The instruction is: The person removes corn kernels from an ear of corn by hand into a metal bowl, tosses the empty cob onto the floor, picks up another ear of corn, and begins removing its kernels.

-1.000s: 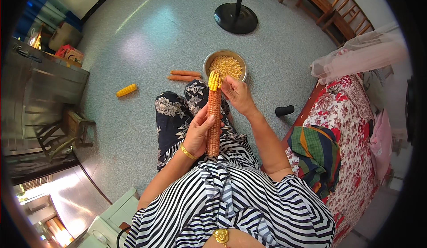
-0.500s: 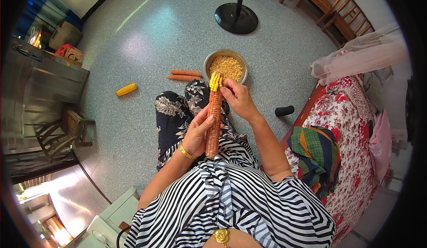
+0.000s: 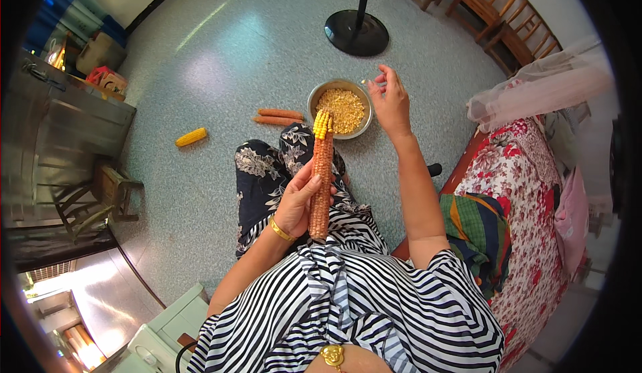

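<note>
My left hand [image 3: 298,202] is wrapped round a long corn cob [image 3: 322,179], held upright above my lap. Most of the cob is stripped to its reddish-brown core; yellow kernels stay only at its far tip. My right hand [image 3: 390,102] is off the cob, raised beside the right rim of a metal bowl [image 3: 366,122], fingers apart. A small pale bit, perhaps a kernel, shows just off its fingertips. Loose yellow kernels [image 3: 342,107] lie in the bowl on the floor beyond my knees.
Two bare cobs [image 3: 279,113] lie left of the bowl, and a full yellow corn cob [image 3: 191,137] farther left. A black round stand base [image 3: 357,33] stands beyond. On the right is a bed with a floral cover [image 3: 498,172]; wooden chairs [image 3: 478,5] line the far right wall.
My right hand has let go of the cob's tip and swung out to the far right, past the bowl's rim. The left hand keeps its hold on the cob, nearly still.
</note>
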The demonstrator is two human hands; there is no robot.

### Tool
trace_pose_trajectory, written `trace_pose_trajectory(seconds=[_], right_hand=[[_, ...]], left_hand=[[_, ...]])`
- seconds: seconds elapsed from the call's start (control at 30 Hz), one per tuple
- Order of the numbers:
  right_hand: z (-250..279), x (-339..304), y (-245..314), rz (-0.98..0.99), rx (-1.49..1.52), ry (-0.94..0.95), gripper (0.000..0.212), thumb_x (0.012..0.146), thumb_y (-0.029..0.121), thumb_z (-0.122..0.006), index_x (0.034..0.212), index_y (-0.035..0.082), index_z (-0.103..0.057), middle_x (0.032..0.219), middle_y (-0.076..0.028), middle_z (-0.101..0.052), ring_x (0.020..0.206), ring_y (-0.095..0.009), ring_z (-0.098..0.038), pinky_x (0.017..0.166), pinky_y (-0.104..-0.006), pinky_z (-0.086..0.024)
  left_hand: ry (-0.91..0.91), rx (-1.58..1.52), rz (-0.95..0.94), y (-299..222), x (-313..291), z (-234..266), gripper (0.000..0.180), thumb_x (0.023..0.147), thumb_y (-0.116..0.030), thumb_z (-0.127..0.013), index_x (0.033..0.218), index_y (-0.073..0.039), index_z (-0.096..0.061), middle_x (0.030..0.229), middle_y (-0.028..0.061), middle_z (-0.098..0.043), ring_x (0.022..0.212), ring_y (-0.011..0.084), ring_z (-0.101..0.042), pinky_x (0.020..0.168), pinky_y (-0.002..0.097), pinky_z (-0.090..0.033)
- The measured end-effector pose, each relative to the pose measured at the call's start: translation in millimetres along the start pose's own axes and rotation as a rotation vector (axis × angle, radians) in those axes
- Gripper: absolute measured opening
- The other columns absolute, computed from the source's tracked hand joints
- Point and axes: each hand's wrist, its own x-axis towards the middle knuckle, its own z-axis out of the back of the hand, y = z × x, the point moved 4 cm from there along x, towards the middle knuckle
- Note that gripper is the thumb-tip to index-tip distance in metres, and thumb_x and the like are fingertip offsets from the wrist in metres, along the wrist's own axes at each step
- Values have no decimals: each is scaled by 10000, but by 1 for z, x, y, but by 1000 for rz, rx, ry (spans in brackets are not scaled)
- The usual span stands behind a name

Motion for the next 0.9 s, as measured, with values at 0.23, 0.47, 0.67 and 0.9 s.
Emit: trace_pose_trajectory(seconds=[0.23,0.47,0.67,0.9], right_hand=[[-30,-55,9,-337,337,296,444,921,441,-433,877,13,-540,691,-142,-584,651,-259,-596,604,-362,-455],[-31,-71,52,-269,311,299,648,909,587,-286,818,14,-575,636,-142,-576,615,-305,-589,574,-387,-440],[-31,-74,62,-255,418,249,589,952,493,-282,821,9,-590,630,-121,-576,593,-270,-585,532,-362,-424],[-27,-77,62,-271,570,182,486,977,373,-329,813,-5,-586,612,-87,-568,558,-174,-552,502,-325,-403]], left_hand=[[-29,45,-27,0,1,3,558,873,-153,-575,1370,-108,-325,1019,78,-574,853,160,-589,704,283,-524],[-32,129,-50,4,3,-2,612,852,-171,-613,1381,-111,-310,1021,52,-571,849,152,-590,706,272,-520],[11,98,-34,2,0,-6,612,847,-181,-621,1375,-102,-320,1013,41,-569,850,146,-588,717,269,-518],[61,59,10,1,-2,-8,548,856,-179,-607,1340,-92,-364,1000,45,-569,839,141,-582,716,266,-507]])
